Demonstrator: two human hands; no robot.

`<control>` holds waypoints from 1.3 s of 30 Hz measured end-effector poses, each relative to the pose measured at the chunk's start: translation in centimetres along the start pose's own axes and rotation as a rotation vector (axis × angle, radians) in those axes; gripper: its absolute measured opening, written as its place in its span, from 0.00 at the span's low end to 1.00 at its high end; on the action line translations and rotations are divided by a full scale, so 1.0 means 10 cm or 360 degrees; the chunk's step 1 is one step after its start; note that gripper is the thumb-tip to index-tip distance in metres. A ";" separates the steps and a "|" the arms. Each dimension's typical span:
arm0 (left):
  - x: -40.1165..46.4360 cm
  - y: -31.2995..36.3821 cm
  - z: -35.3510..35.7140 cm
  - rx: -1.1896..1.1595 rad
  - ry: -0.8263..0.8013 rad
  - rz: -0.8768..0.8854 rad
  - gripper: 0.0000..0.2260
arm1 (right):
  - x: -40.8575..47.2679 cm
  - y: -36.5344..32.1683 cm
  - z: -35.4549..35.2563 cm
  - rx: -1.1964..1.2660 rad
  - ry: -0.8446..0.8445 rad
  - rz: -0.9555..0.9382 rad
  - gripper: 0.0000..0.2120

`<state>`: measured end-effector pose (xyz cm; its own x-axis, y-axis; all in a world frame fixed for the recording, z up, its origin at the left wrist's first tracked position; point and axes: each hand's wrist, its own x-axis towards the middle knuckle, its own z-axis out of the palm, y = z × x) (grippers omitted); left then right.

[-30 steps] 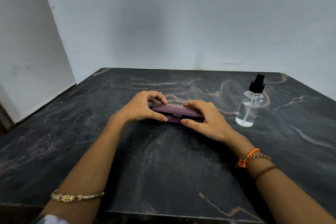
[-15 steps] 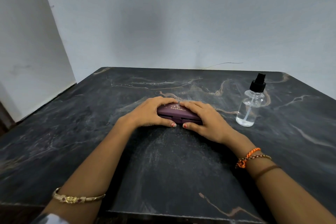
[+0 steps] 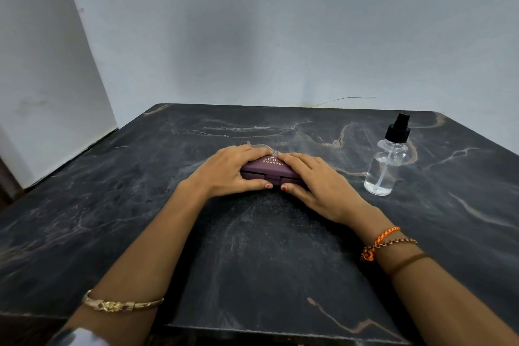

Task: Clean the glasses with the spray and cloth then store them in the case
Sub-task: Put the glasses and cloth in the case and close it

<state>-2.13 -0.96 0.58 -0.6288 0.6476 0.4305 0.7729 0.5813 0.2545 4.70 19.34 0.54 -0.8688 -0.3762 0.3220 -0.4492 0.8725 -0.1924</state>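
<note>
A purple glasses case (image 3: 266,170) with gold lettering lies closed on the dark marble table (image 3: 252,247), at its middle. My left hand (image 3: 230,170) covers the case's left end, fingers flat on the lid and thumb along the front edge. My right hand (image 3: 317,180) covers the right end the same way. The two thumbs nearly meet at the front seam. The glasses and the cloth are not visible. A clear spray bottle (image 3: 389,163) with a black pump top stands upright to the right of the case, a hand's width from my right hand.
The table sits in a corner, with a pale wall (image 3: 280,36) behind it and another on the left. The table's front edge (image 3: 280,330) is close to me, between my forearms.
The case's lid was slightly raised a second ago and now lies flat. Both hands have slid inward over the lid and their thumbs have come together at the front.
</note>
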 end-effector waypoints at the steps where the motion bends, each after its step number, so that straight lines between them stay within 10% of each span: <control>1: 0.00 0.00 0.00 0.0001 -0.0005 -0.0007 0.27 | 0.00 -0.01 0.00 -0.0019 -0.0003 0.0003 0.26; 39: 0.00 0.04 0.02 -0.0078 -0.0087 -0.0205 0.28 | 0.02 0.01 0.07 -0.0098 0.0117 0.0020 0.32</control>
<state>-1.87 -0.68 0.53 -0.7256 0.5961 0.3439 0.6880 0.6373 0.3472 4.32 19.12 -0.10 -0.8557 -0.3433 0.3873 -0.4226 0.8954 -0.1400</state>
